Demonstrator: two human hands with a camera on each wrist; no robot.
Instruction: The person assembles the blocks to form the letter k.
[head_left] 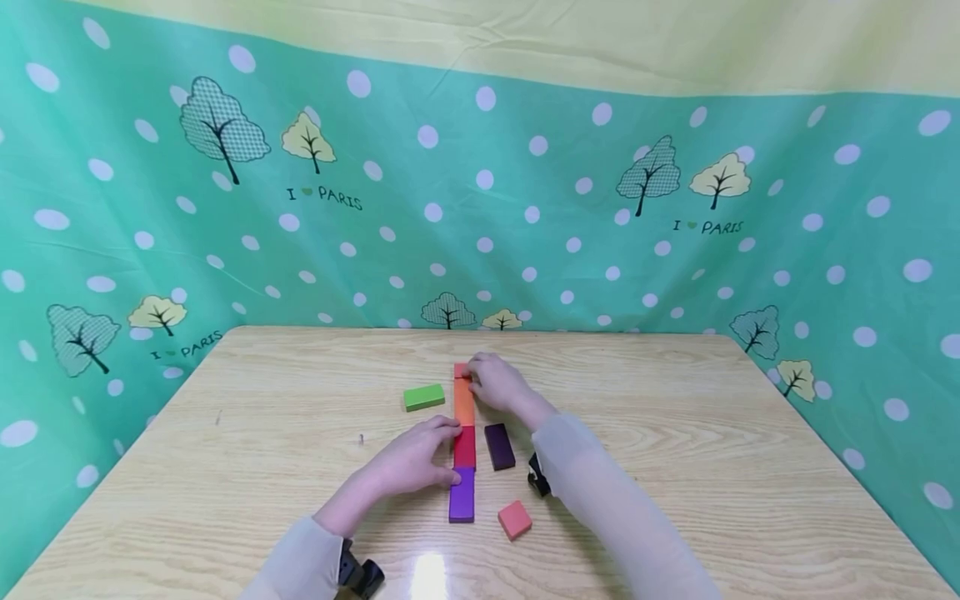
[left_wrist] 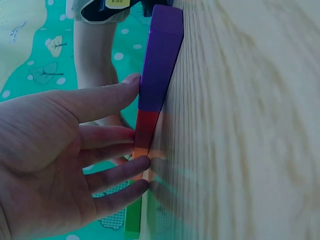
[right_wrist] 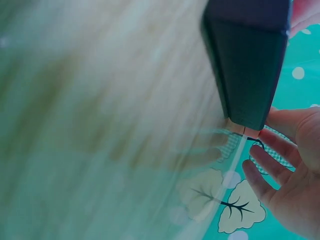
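block row [head_left: 465,446]: flat, long axis pointing away toward curtain [head_left: 510,217]

Bare left hand [head_left: 415,458] and bare right hand [head_left: 501,385] are occupying mid-frame.
Pale cloth sleeves [head_left: 615,500] are slanting from the lower edge; left thumb [left_wrist: 100,101] and fingers [left_wrist: 120,173] are standing apart; the right hand is lying higher.

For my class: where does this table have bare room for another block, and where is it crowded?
Bare: from the left edge of the table to the green block and left hand; also from the right sleeve to the right edge. Crowded: the block row, with the right hand at its far end, the dark block and coral block right of it.
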